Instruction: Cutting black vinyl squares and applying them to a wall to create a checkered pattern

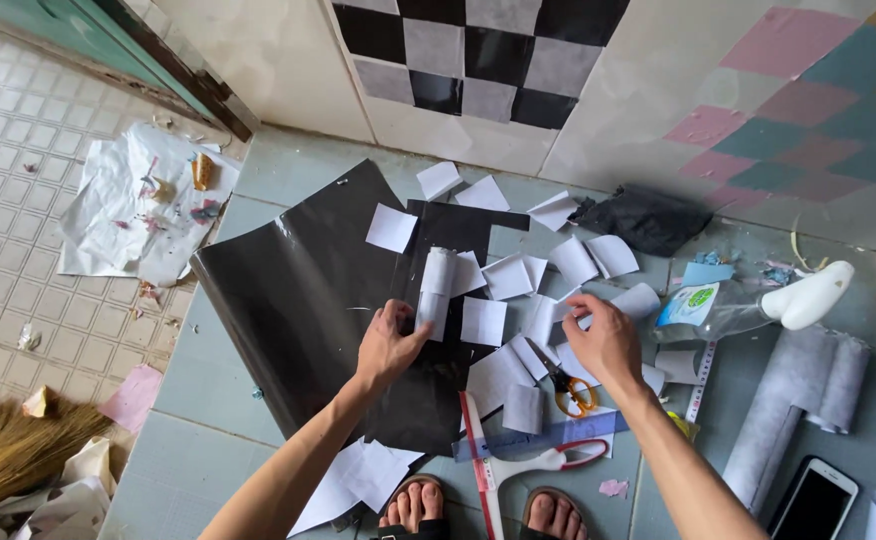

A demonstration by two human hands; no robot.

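The left hand (386, 345) is closed in a pinch grip on a curled white paper strip (435, 290), which is held upright over a glossy black sheet (293, 290) spread on the tiled floor (208, 385). The right hand (606, 340) is lowered with fingers bent onto loose white paper squares (483, 322); whether a square is actually gripped cannot be told.

Just below the right grip, orange-handled scissors (570, 390) lie on the paper, and nearer the feet a translucent blue ruler (548, 437) crosses a red-and-white squeegee (518, 468). To the right of that grip, a clear plastic bottle (718, 312) with a white angled cap lies on its side; its contents cannot be made out. Beyond it, a grey textured roll (793, 410) and a smartphone (813, 500) are placed. Far left of the left grip, crumpled white paper (133, 215) holds small scraps.
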